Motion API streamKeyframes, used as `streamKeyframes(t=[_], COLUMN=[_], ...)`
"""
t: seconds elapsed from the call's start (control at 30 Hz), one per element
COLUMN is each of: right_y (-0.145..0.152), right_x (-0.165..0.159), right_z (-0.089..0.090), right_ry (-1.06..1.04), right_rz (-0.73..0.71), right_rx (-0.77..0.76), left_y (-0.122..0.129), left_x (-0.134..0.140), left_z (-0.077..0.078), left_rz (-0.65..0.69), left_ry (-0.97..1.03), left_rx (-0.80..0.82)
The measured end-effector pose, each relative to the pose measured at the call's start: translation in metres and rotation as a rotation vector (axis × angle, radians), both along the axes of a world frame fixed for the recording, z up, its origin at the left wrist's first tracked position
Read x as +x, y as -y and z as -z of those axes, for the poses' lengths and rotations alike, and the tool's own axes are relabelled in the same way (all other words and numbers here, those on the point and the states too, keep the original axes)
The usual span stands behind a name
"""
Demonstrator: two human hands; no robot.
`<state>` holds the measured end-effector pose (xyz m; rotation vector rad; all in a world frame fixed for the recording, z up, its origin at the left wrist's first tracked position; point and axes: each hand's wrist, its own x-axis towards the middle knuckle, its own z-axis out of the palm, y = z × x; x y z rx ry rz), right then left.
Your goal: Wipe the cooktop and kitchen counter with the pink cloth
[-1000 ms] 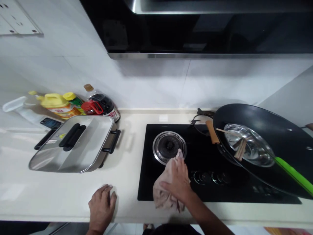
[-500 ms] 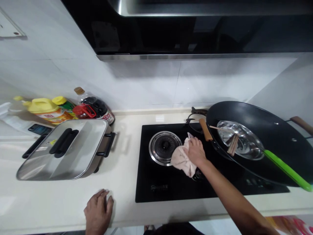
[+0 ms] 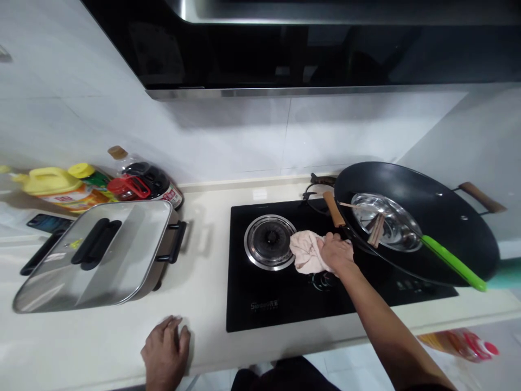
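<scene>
My right hand [image 3: 337, 253] presses down on a pale pink cloth [image 3: 308, 252], fingers closed over its right end, on the black glass cooktop [image 3: 293, 309]. The cloth's left end reaches the metal ring of the round burner [image 3: 271, 242], and a control knob [image 3: 324, 281] shows just in front of it. A large black wok [image 3: 439, 212] stands to the right of this hand. My left hand [image 3: 166, 347] rests on the white counter near the front edge, holding nothing, with its thumb apart from loosely bent fingers.
An electric pan with a glass lid [image 3: 134, 244] sits on the left counter. Behind it are several bottles, including a yellow jug [image 3: 52, 184], and a phone [image 3: 49, 222]. In the wok lie a steel bowl [image 3: 401, 217] and a green-handled utensil [image 3: 453, 262]. The range hood [image 3: 260, 60] overhangs the back.
My right hand has shifted the cloth slightly across the cooktop, and the knob shows more fully. The left hand has stayed in place. The camera view has turned a little to the right.
</scene>
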<state>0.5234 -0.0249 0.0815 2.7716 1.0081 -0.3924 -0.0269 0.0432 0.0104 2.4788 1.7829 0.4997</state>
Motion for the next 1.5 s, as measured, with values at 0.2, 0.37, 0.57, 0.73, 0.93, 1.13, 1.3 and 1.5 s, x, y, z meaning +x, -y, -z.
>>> streamKeyframes(t=[0.2,0.37,0.57,0.73,0.93,1.13,1.3,1.5], right_y=[-0.001,-0.004,0.021,0.066,0.122,0.149,0.134,0.108], right_x=[-0.043,-0.089,-0.139,-0.157,-0.161,-0.136,-0.097,-0.063], right_z=[-0.003,-0.01,-0.005,0.011,0.045,0.054,0.035,0.026], right_ry=[-0.042,-0.067,-0.039,-0.07,0.017,0.051,-0.134,-0.288], right_rz=[-0.033,-0.103,-0.178,-0.127,-0.088,0.064,0.205,0.146], right_rx=[0.02,0.066,0.16,0.3,0.419,0.467,0.355,0.335], left_y=[-0.002,-0.002,-0.004,-0.004,-0.003,-0.003,-0.004,-0.007], left_x=[0.003,0.005,0.005,0.006,0.011,0.011,0.01,0.009], left_z=[-0.002,-0.001,0.002,0.0,-0.009,-0.009,-0.005,0.001], left_rz=[0.017,0.023,0.045,0.044,0.005,0.018,0.014,0.004], left_ry=[0.006,-0.022,-0.041,-0.029,-0.032,-0.014,-0.036,-0.06], left_rx=[-0.002,0.005,0.003,-0.06,-0.143,-0.149,-0.128,-0.121])
